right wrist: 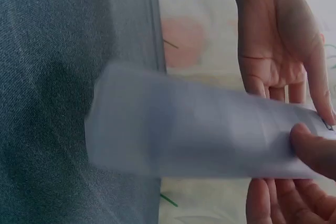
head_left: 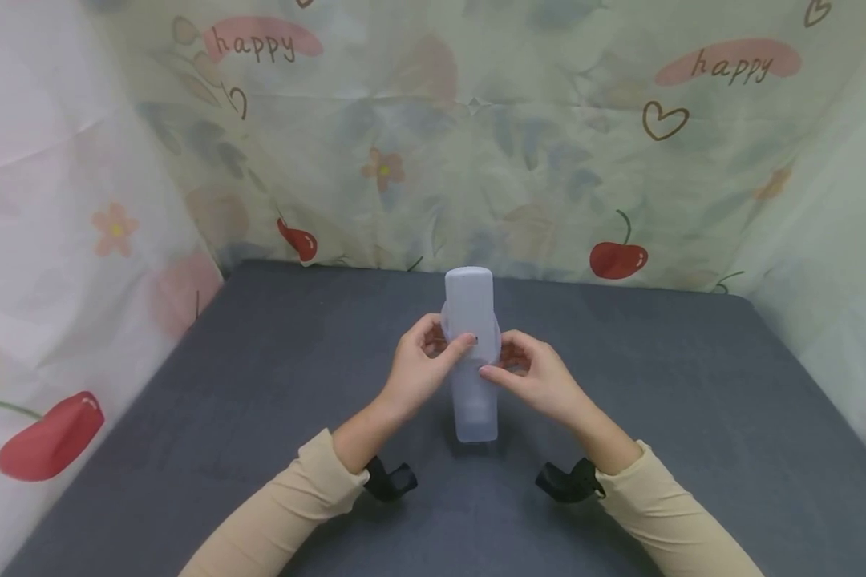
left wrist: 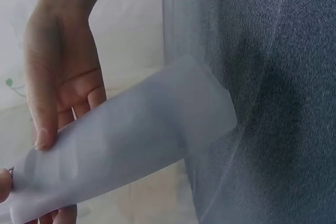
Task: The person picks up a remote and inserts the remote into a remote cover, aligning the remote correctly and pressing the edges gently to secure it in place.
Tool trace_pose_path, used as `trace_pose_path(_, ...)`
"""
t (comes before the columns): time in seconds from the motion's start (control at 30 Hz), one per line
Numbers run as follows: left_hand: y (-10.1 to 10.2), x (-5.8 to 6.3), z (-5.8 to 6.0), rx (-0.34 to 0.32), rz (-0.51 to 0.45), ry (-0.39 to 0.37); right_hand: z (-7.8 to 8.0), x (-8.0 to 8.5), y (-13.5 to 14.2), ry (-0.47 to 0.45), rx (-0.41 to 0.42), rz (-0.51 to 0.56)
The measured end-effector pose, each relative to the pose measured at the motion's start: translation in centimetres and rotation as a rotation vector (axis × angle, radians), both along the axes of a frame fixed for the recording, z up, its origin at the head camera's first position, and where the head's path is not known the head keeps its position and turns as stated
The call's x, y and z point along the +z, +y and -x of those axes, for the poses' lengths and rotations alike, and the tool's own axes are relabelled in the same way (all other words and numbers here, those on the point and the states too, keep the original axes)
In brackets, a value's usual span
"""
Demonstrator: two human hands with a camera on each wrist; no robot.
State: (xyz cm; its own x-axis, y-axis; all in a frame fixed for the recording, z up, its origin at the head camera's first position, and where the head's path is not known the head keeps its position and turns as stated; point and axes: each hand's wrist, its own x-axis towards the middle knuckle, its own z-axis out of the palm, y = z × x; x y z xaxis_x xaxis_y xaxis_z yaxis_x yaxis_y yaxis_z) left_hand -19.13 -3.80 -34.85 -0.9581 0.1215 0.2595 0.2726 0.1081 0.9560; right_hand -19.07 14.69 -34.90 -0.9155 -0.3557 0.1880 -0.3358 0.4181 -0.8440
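Note:
A long, narrow, whitish translucent plastic case (head_left: 471,300) stands upright between the two hands at the middle of the head view. My left hand (head_left: 418,365) holds it by its left side, thumb laid on the front beside a small dark mark. From the other side my right hand (head_left: 541,381) grips it a little lower, thumb also on the front and fingers behind. A rounded, clear part bulges past both edges behind the case. Its lower end is close over the table in both wrist views. Up close, the case (left wrist: 126,135) looks cloudy, with its inside blurred.
A dark grey cloth-covered table (head_left: 621,449) spreads under the hands. Behind it hangs a pale curtain (head_left: 476,184) printed with cherries and flowers, with similar fabric at both sides. Black camera mounts (head_left: 568,482) sit at the wrists, below the beige sleeves (head_left: 296,489).

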Motion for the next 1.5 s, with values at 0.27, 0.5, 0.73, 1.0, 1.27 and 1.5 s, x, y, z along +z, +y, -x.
trace_pose_path(0.27, -0.9, 0.8, 0.0, -0.104, -0.097, -0.095, -0.3, 0.0, 0.0, 0.089, -0.051, 0.044)
trace_pose_path(0.5, -1.5, 0.4, 0.3, -0.081, -0.090, -0.190, -0.3, 0.0, 0.0, 0.145, -0.084, 0.132)
trace_pose_path(0.73, -1.5, -0.5, 0.7, -0.253, -0.054, -0.449, -0.3, -0.6, 0.1, 0.376, 0.032, 0.183)
trace_pose_path(1.0, -1.5, -0.1, 0.8, -0.249, -0.051, -0.428, -0.1, -1.1, 0.0, 0.581, 0.059, 0.045)
trace_pose_path(1.27, -1.4, -0.1, 0.6, -0.190, -0.046, -0.369, -0.1, -0.9, 0.3, 0.411, -0.019, -0.012)
trace_pose_path(1.5, -1.2, -0.2, 0.1, -0.187, -0.034, -0.316, 0.1, -0.6, 0.3, 0.055, -0.043, 0.124)
